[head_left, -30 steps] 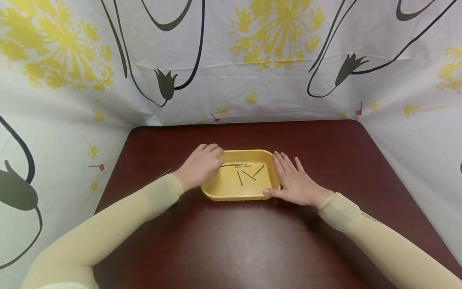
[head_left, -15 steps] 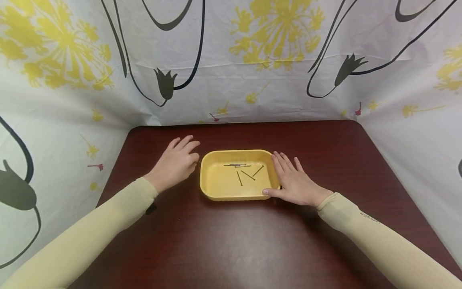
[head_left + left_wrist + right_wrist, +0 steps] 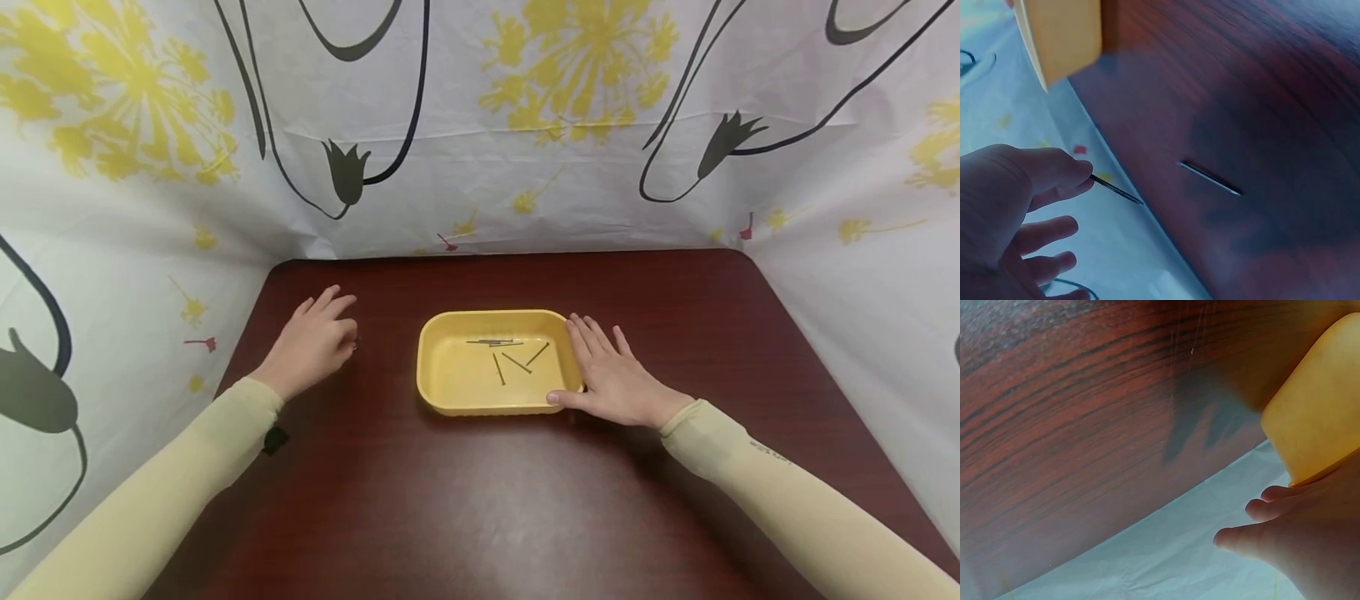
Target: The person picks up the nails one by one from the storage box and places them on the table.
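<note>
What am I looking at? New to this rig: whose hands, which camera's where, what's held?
There is no machine: a person works with two bare hands. The wide picture is from a head-worn camera looking forward and down; the two close ones are from cameras on each wrist.

On the dark red-brown, wood-grained table stands a shallow yellow rectangular tray with several thin dark metal nails inside.

The left hand, to the tray's left, pinches one thin dark metal nail; its wrist view also shows a loose dark nail on the table. The right hand rests against the tray's right end, gripping no nail.
</note>
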{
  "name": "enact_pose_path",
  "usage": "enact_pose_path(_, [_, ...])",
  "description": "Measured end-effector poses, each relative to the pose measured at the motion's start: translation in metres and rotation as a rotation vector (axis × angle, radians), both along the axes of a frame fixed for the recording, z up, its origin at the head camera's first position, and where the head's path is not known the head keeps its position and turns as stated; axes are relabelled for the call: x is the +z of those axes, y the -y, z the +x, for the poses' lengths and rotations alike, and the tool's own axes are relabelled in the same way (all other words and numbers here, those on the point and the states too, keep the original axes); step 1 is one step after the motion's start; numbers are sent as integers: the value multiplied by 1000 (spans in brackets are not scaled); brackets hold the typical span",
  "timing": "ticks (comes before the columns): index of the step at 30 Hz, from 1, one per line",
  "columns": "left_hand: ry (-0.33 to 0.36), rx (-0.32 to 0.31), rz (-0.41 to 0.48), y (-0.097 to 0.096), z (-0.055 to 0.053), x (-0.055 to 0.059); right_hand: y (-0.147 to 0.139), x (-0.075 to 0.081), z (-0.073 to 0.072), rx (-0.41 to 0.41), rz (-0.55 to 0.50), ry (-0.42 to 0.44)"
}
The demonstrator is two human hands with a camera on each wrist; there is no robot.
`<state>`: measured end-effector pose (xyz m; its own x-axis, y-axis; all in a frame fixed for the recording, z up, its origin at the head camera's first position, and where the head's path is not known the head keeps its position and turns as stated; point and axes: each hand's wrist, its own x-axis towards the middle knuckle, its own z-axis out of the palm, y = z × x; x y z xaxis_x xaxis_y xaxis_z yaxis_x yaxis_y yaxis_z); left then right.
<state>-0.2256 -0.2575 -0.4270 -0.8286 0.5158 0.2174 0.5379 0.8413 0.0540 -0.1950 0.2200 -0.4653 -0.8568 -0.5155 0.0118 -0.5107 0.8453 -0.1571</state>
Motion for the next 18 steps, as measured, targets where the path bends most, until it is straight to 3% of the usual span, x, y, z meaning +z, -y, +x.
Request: enact_pose_path(18, [219,167,0,42,-15,-29,0,0,-1,0,2,-1])
